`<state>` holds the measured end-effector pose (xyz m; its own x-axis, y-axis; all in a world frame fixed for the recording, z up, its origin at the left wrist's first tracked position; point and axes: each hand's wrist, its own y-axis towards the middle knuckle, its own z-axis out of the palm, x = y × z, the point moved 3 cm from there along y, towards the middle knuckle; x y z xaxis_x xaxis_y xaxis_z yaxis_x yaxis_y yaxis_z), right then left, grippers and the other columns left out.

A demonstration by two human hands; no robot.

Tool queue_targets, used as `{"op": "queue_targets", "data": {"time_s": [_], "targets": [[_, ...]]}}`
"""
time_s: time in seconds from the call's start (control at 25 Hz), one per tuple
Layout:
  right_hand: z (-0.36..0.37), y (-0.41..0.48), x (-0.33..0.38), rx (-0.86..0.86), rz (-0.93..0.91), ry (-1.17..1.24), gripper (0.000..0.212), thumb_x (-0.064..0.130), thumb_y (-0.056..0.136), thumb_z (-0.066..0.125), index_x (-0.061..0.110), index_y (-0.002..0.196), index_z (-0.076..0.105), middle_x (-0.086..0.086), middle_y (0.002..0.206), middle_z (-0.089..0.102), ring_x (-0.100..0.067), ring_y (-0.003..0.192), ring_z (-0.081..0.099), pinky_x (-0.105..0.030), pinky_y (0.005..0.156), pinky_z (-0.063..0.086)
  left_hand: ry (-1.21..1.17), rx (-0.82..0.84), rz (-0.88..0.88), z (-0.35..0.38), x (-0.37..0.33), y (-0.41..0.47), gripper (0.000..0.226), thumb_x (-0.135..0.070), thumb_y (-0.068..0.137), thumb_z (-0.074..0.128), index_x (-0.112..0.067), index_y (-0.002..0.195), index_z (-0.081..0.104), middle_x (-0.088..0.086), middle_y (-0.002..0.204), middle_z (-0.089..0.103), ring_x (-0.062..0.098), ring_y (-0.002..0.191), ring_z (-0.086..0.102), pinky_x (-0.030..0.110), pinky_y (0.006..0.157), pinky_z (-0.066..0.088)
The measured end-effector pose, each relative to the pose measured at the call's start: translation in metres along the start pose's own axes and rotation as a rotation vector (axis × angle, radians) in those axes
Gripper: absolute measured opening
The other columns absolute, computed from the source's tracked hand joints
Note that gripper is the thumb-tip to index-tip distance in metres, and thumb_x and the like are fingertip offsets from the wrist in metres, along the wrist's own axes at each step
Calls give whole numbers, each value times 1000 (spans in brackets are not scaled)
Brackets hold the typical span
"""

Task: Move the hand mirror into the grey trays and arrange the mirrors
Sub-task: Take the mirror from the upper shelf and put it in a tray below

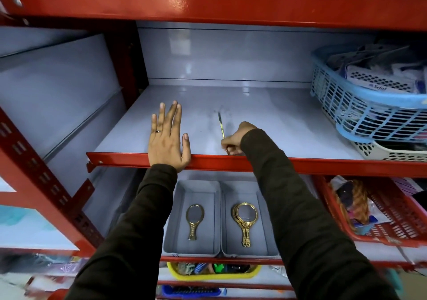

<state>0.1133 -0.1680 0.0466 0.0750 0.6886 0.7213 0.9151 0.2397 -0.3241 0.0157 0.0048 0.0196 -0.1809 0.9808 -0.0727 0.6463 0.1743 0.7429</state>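
Note:
My right hand (pixel 238 139) grips the handle of a gold hand mirror (pixel 221 124) on the grey upper shelf (pixel 265 115); the mirror stands edge-on, so only its thin rim shows. My left hand (pixel 167 138) lies flat and open on the shelf's front edge, fingers spread, a ring on one finger. On the shelf below stand two grey trays side by side. The left tray (pixel 169 219) holds one gold oval mirror (pixel 194 219). The right tray (pixel 261 216) holds a small stack of round gold mirrors (pixel 245 216), handles toward me.
A blue mesh basket (pixel 360 105) full of packets sits on a white basket (pixel 392 153) at the upper shelf's right. A red basket (pixel 390 214) stands right of the trays. A yellow tray (pixel 212 273) of combs is lower down. Red uprights (pixel 46 179) frame the left.

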Motion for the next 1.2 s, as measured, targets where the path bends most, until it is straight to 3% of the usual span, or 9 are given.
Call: {"op": "queue_targets", "data": {"time_s": [0.08, 0.24, 0.52, 0.68, 0.8, 1.0, 1.12, 1.2], "targets": [[-7, -10, -5, 154, 8, 290, 28, 0, 75, 78, -9, 99, 68, -14, 70, 71, -12, 48, 68, -23, 55, 61, 6, 3, 3, 0, 0, 0, 73, -27, 86, 41, -5, 153, 25, 8, 162, 22, 30, 153, 12, 41, 126, 5], [-21, -34, -25, 303, -82, 603, 32, 6, 77, 79, 4, 108, 71, -6, 84, 76, -7, 65, 71, -18, 60, 61, 16, 22, 3, 2, 2, -1, 73, -28, 87, 40, -6, 154, 23, 8, 163, 20, 30, 153, 10, 41, 126, 4], [5, -88, -75, 519, -106, 545, 22, 2, 82, 71, 7, 103, 72, -4, 80, 78, -6, 59, 71, -12, 50, 56, 12, 17, 10, 2, 1, 0, 72, -29, 87, 39, -6, 154, 23, 8, 163, 20, 31, 153, 11, 41, 126, 4], [67, -89, -121, 763, 79, 429, 15, 0, 83, 71, 10, 94, 73, -4, 83, 78, -10, 69, 75, -16, 62, 60, 1, 7, 4, 3, 1, -1, 72, -27, 86, 42, -6, 154, 25, 7, 163, 21, 31, 152, 12, 43, 126, 7], [123, -59, -151, 717, 258, 397, 25, 1, 82, 72, 3, 106, 71, -7, 89, 77, -13, 77, 76, -21, 68, 61, 5, 11, 4, 3, 0, -1, 72, -27, 86, 41, -5, 153, 25, 9, 162, 22, 32, 152, 13, 44, 126, 8], [203, -6, -159, 481, 404, 443, 18, -8, 83, 68, -8, 100, 66, -17, 85, 68, -23, 66, 68, -25, 44, 58, 5, 17, 10, 3, 2, 0, 73, -28, 86, 42, -5, 153, 25, 9, 162, 23, 32, 152, 14, 43, 126, 8], [226, 9, -165, 380, 463, 514, 48, -10, 84, 64, -10, 130, 50, -28, 116, 66, -39, 98, 69, -28, 36, 55, 7, 32, 23, 5, 3, 1, 75, -29, 85, 43, -6, 154, 25, 8, 162, 23, 32, 152, 13, 42, 125, 5], [232, 14, -168, 335, 472, 465, 50, -8, 91, 54, -9, 139, 40, -31, 136, 54, -41, 123, 58, -22, 36, 52, 14, 34, 28, 5, 3, 1, 76, -30, 84, 43, -7, 154, 24, 8, 162, 22, 32, 152, 13, 42, 125, 5]]}}
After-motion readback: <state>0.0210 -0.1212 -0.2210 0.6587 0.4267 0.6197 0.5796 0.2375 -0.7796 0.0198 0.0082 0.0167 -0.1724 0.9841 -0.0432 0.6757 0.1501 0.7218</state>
